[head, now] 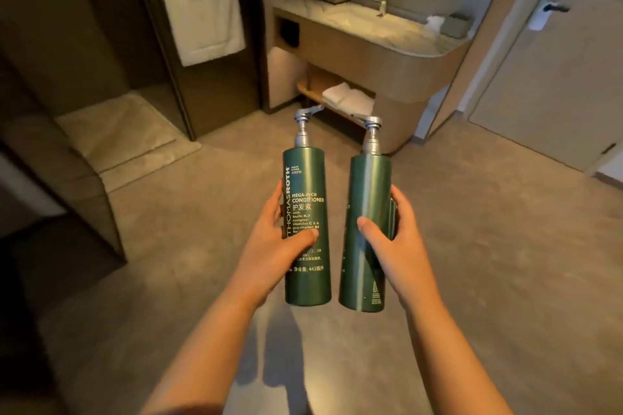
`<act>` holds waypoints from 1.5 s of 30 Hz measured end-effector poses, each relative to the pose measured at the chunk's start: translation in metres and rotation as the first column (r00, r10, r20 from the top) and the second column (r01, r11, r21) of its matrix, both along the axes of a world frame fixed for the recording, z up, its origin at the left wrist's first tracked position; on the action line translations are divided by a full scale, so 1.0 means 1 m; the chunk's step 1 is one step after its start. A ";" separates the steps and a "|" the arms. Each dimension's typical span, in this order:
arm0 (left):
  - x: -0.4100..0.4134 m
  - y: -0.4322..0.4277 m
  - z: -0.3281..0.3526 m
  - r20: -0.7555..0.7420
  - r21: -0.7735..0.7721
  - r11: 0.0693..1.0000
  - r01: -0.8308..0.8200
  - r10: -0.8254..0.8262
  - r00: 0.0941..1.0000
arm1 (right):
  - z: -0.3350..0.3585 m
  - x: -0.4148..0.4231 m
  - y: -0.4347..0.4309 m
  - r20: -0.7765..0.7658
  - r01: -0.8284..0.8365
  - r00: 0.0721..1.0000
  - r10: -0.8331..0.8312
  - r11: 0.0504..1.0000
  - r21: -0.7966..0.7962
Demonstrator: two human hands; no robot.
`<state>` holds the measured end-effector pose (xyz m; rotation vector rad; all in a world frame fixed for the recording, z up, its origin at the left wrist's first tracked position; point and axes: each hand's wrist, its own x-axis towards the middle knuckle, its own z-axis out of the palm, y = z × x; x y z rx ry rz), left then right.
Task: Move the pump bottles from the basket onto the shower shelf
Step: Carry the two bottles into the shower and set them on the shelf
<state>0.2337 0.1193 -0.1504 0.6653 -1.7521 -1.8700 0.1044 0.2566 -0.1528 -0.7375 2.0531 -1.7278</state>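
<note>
I hold two dark green pump bottles with silver pump heads upright in front of me, above the floor. My left hand (pixel 269 246) grips the conditioner bottle (pixel 305 185), whose gold lettering faces me. My right hand (pixel 396 246) grips the second green bottle (pixel 367 185), its label turned away; it leans slightly to the right. The two bottles stand side by side, a small gap between them. No basket and no shower shelf is in view.
A glass shower door (pixel 158 54) with a white towel (pixel 205 23) on its bar stands at the left, a beige mat (pixel 114 131) behind it. A vanity with sink (pixel 371 30) and folded towels (pixel 347 98) below lies ahead. A room door (pixel 553 77) is at the right.
</note>
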 end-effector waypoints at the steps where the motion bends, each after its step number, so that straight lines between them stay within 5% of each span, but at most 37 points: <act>1: 0.011 -0.016 0.000 -0.001 0.007 0.999 -0.044 0.044 0.999 | 0.001 0.005 -0.022 0.005 -0.048 0.999 0.048 0.999 0.000; 17: 0.063 -0.244 -0.037 0.006 0.042 0.872 -0.487 0.487 0.873 | -0.021 0.013 -0.337 0.042 -0.571 0.821 0.570 0.819 0.044; 36: -0.031 -0.527 -0.014 0.052 0.017 0.745 -0.666 0.665 0.745 | -0.016 -0.089 -0.654 0.077 -0.724 0.689 0.721 0.690 0.015; 45: -0.067 -0.708 -0.036 0.015 0.028 0.760 -0.649 0.649 0.760 | -0.022 -0.119 -0.823 -0.003 -0.702 0.712 0.702 0.711 0.042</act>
